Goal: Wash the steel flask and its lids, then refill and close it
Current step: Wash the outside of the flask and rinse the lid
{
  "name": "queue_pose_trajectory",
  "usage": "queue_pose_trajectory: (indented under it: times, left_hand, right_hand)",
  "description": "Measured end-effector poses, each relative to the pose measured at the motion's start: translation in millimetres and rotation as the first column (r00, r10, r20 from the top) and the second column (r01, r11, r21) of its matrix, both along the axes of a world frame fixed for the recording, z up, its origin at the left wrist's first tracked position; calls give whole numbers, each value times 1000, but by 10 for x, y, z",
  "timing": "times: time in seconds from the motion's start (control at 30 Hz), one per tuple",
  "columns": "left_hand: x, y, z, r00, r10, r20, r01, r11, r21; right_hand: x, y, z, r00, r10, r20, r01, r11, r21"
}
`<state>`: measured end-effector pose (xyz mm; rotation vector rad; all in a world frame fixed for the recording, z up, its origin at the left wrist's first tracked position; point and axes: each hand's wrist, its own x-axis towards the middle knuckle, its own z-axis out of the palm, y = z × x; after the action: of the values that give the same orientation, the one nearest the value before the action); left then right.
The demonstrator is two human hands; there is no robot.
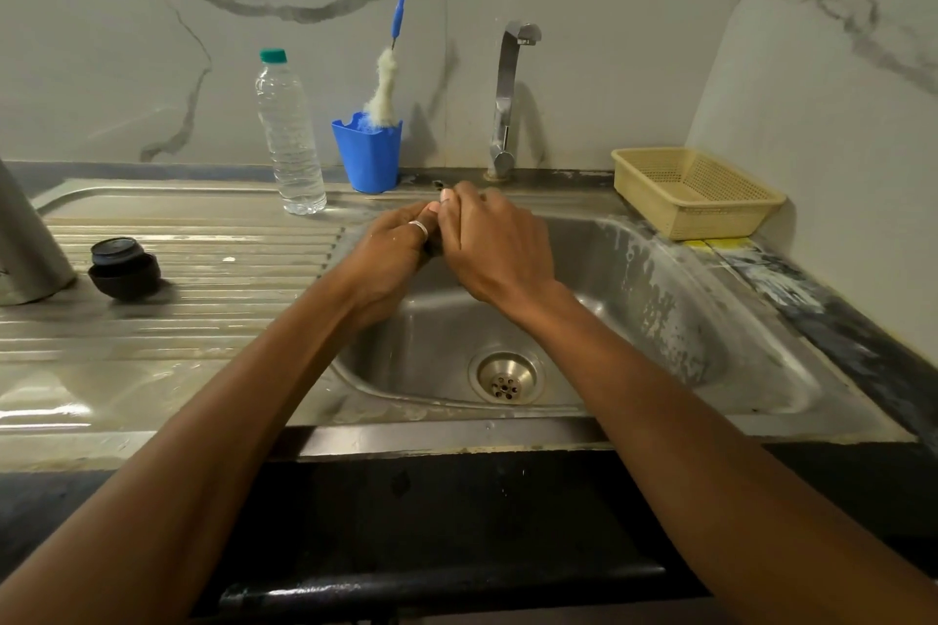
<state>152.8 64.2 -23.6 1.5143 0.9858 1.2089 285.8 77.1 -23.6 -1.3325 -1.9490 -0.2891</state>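
My left hand [391,249] and right hand [495,244] clasped over sink [660,299]; can't tell if holding anything. Steel flask [28,239] stands at drainboard [203,269] far-left edge, black lid [124,266] beside it. Left hand nearer.

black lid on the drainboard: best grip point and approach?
Probably from above: pinch the narrower upper collar of the black lid, which sits flat on the ribbed drainboard. Its wider lower part curves under, giving less hold. Come from the right; the steel flask stands close on its left.
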Motion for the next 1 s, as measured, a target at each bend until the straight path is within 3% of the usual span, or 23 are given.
queue_pose_trajectory:
  times: [0.07, 0.1, 0.17, 0.2, 0.27, 0.33, 0.4, 0.5, 0.57, 0.6, 0.67, 0.73, 0.83, 0.9, 0.97, 1.0]
  left_hand:
    - [-28, -26, 8, 999, -22, -30, 24, 998, 50]
    - [-41, -34, 7, 998, -25, -64, 29, 997, 70]
    - [-79, -48, -1, 994, -33, -107, 42, 995, 89]
    - [-87, -54, -3, 991, -44, -126, 56, 994, 94]
    - [-86, -56, 10, 981, -39, -189, 62, 992, 113]
    - [-66, -43, 16, 977, 2, -214, 23, 993, 112]
    - [-33, -8, 21, 990, 31, -141, -25, 999, 46]
    - [20, 8, 62, 995, 13, 95, -3, 994, -105]
    - [47, -22, 116, 985, 6, 175, 25, 984, -174]
    - [46, -22, 134, 979, 22, 203, 23, 975, -219]
    - [20, 0, 152, 960, 92, 264, -4, 949, -316]
    - [-4, 6, 169, 930, 151, 336, -31, 942, -335]
    - [-3, 43, 158, 906, 199, 374, -103, 960, -261]
    - [12, 41, 142, 915, 205, 347, -144, 970, -195]
    - [13, 59, 97, 936, 180, 303, -140, 979, -148]
    - [19, 57, 75, 947, 163, 277, -132, 983, -127]
  right_hand:
    - [-24, 50, 37, 986, 16, -165, -37, 991, -126]
    - [-28, 59, 101, 943, -10, -333, -99, 946, -309]
    - [34, 83, 206, 705, -161, -691, -452, 648, -612]
    - [104, 77, 224, 574, -243, -782, -614, 505, -607]
    - [198, 55, 234, 458, -304, -835, -724, 418, -549]
    - [213, 66, 228, 457, -289, -841, -723, 430, -541]
    - [187, 96, 218, 548, -226, -806, -650, 491, -580]
    - [120, 102, 174, 775, -77, -627, -382, 733, -563]
    - [69, 58, 88, 940, 50, -336, -166, 931, -325]
    - [53, 41, 32, 983, 101, -154, -124, 981, -151]
    - [16, 41, -55, 981, 132, 143, -143, 987, 68]
    - [-23, 78, -99, 961, 119, 250, -164, 973, 164]
    - [-144, 25, -56, 981, 152, 119, -168, 975, 144]
    - [-214, 14, -7, 962, 178, -209, -209, 969, -136]
    - [-197, 25, 71, 813, 58, -580, -383, 803, -457]
    - [-181, 26, 88, 753, -3, -658, -448, 731, -516]
